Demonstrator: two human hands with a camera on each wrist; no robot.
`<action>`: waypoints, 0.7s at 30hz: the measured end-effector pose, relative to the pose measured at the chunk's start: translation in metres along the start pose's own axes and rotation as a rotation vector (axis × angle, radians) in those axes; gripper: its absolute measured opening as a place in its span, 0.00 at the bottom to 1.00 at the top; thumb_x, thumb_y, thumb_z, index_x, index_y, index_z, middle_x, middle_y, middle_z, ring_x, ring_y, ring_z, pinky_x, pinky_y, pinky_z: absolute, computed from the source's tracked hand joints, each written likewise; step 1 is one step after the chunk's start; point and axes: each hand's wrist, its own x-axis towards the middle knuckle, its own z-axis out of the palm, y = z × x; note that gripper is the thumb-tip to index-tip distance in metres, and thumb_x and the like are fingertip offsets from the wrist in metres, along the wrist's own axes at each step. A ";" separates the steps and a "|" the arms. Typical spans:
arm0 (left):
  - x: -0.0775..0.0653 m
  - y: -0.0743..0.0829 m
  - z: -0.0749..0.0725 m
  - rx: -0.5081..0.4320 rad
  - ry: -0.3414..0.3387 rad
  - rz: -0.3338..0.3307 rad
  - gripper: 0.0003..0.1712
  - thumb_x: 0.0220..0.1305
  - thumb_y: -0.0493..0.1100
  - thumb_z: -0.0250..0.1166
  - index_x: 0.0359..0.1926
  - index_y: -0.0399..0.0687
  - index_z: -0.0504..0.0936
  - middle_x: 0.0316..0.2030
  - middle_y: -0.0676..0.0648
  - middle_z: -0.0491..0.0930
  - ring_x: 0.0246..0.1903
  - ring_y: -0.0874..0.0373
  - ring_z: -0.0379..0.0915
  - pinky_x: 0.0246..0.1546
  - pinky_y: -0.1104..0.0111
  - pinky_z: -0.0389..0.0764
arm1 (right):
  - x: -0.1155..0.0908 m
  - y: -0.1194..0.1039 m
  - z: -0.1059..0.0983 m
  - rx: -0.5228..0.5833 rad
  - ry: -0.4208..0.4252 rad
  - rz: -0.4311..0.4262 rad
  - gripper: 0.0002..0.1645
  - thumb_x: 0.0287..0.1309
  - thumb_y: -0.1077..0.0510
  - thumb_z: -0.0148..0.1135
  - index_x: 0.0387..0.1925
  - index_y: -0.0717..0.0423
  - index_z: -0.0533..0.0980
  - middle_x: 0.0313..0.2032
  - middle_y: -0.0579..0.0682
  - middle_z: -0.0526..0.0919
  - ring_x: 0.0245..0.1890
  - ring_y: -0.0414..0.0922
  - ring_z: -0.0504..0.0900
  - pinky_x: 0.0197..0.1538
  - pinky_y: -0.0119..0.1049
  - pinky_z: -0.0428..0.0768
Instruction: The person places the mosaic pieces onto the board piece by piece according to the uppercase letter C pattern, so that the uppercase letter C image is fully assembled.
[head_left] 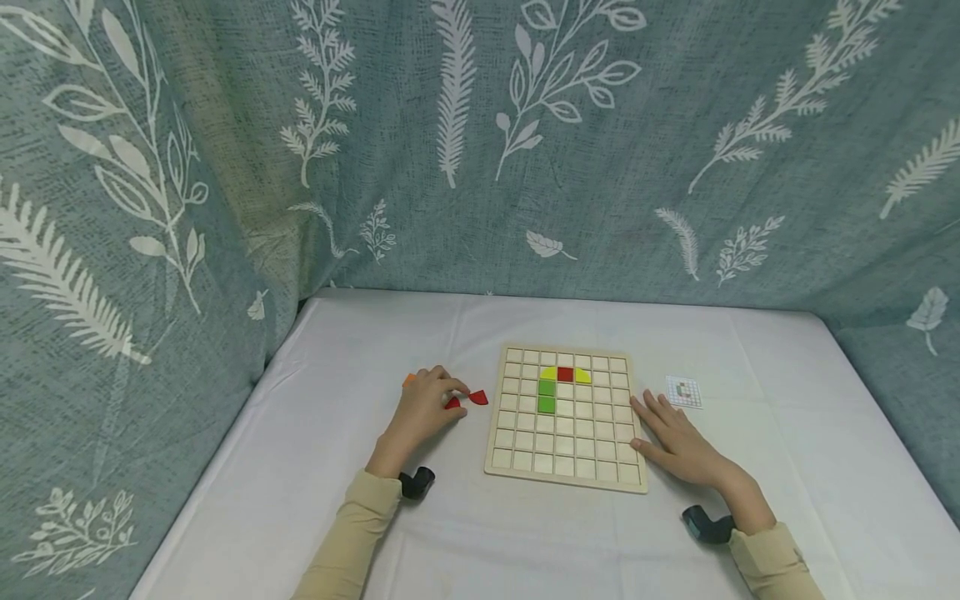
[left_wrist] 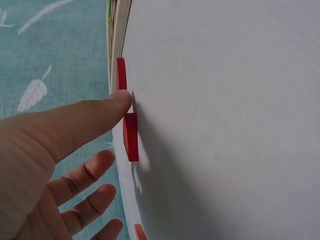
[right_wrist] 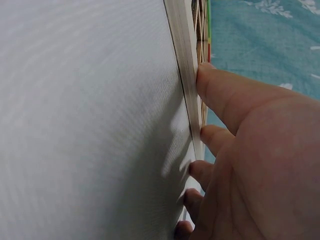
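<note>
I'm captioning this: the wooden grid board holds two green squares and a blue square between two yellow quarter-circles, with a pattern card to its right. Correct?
Not quite: it's a red square between the yellow quarter-circles, not blue, as the head view shows. The green squares, wooden grid board and pattern card are correct.

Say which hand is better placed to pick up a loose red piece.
Probably the left hand: it's beside the loose red pieces, while the right hand rests at the right edge of the board.

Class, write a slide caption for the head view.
Left hand at flat red pieces, right hand at the edge of a square, pale wooden grid board holding green, red and yellow tiles.
</note>
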 end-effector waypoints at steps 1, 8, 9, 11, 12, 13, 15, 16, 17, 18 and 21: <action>-0.001 -0.001 0.000 0.003 0.003 -0.003 0.15 0.43 0.44 0.75 0.37 0.52 0.86 0.34 0.48 0.76 0.34 0.53 0.67 0.34 0.62 0.68 | 0.000 0.000 0.000 0.001 0.000 0.000 0.41 0.62 0.44 0.51 0.69 0.59 0.54 0.69 0.66 0.47 0.69 0.66 0.41 0.65 0.64 0.40; -0.004 -0.008 -0.001 0.024 0.024 -0.023 0.15 0.44 0.44 0.75 0.37 0.52 0.86 0.34 0.48 0.76 0.35 0.52 0.68 0.37 0.56 0.70 | 0.000 0.001 0.000 -0.001 -0.005 0.007 0.41 0.62 0.44 0.51 0.69 0.59 0.53 0.69 0.66 0.47 0.69 0.65 0.41 0.65 0.64 0.40; -0.004 -0.008 -0.002 0.025 0.023 -0.032 0.15 0.44 0.44 0.75 0.37 0.52 0.86 0.34 0.48 0.76 0.36 0.52 0.68 0.37 0.56 0.70 | 0.000 0.001 -0.001 0.000 -0.005 0.007 0.41 0.62 0.44 0.51 0.69 0.59 0.53 0.69 0.66 0.47 0.69 0.65 0.41 0.65 0.64 0.40; -0.004 -0.008 -0.003 0.029 0.019 -0.052 0.15 0.45 0.45 0.75 0.38 0.52 0.85 0.35 0.48 0.76 0.37 0.51 0.68 0.37 0.55 0.70 | 0.000 0.000 -0.001 0.006 -0.007 0.008 0.41 0.62 0.44 0.51 0.69 0.59 0.53 0.69 0.66 0.46 0.69 0.65 0.40 0.65 0.64 0.40; -0.005 -0.008 -0.003 0.033 0.017 -0.062 0.16 0.45 0.46 0.75 0.38 0.51 0.85 0.35 0.48 0.76 0.37 0.51 0.68 0.37 0.55 0.70 | 0.000 0.000 -0.001 0.008 -0.008 0.008 0.41 0.63 0.44 0.51 0.69 0.59 0.53 0.69 0.66 0.46 0.69 0.65 0.40 0.65 0.64 0.39; -0.005 -0.008 -0.004 0.035 0.015 -0.073 0.16 0.45 0.46 0.75 0.38 0.51 0.85 0.35 0.47 0.76 0.37 0.51 0.68 0.38 0.55 0.70 | 0.000 0.000 -0.001 0.010 -0.008 0.007 0.41 0.63 0.44 0.51 0.69 0.59 0.53 0.69 0.66 0.46 0.69 0.65 0.40 0.65 0.64 0.39; -0.007 -0.008 -0.005 0.035 0.013 -0.093 0.17 0.45 0.48 0.75 0.38 0.51 0.85 0.36 0.47 0.76 0.38 0.50 0.68 0.39 0.54 0.70 | 0.000 0.000 -0.001 0.014 -0.010 0.005 0.41 0.63 0.44 0.51 0.69 0.59 0.53 0.69 0.66 0.46 0.69 0.66 0.40 0.65 0.64 0.39; -0.008 -0.009 -0.006 0.037 0.013 -0.100 0.17 0.45 0.48 0.75 0.38 0.51 0.84 0.36 0.47 0.76 0.38 0.50 0.68 0.39 0.53 0.70 | 0.000 0.000 -0.001 0.012 -0.011 0.005 0.41 0.63 0.44 0.51 0.69 0.59 0.53 0.69 0.66 0.46 0.69 0.65 0.40 0.65 0.64 0.39; -0.009 -0.009 -0.006 0.036 0.012 -0.110 0.17 0.44 0.49 0.74 0.37 0.50 0.84 0.36 0.47 0.76 0.39 0.50 0.68 0.40 0.53 0.69 | 0.000 0.000 -0.001 0.012 -0.011 0.005 0.41 0.63 0.44 0.51 0.69 0.59 0.53 0.69 0.66 0.46 0.69 0.65 0.40 0.65 0.64 0.39; -0.010 -0.009 -0.007 0.037 0.013 -0.118 0.17 0.44 0.49 0.74 0.37 0.50 0.84 0.35 0.47 0.75 0.39 0.50 0.68 0.40 0.53 0.69 | 0.000 0.000 -0.001 0.012 -0.012 0.004 0.41 0.63 0.44 0.51 0.69 0.59 0.53 0.69 0.66 0.46 0.69 0.65 0.40 0.65 0.64 0.39; -0.012 -0.010 -0.008 0.030 0.016 -0.138 0.17 0.44 0.51 0.74 0.35 0.50 0.83 0.35 0.47 0.75 0.39 0.49 0.68 0.42 0.52 0.69 | 0.001 0.000 -0.001 0.009 -0.011 0.002 0.41 0.63 0.44 0.51 0.69 0.59 0.53 0.69 0.66 0.46 0.69 0.66 0.40 0.65 0.64 0.39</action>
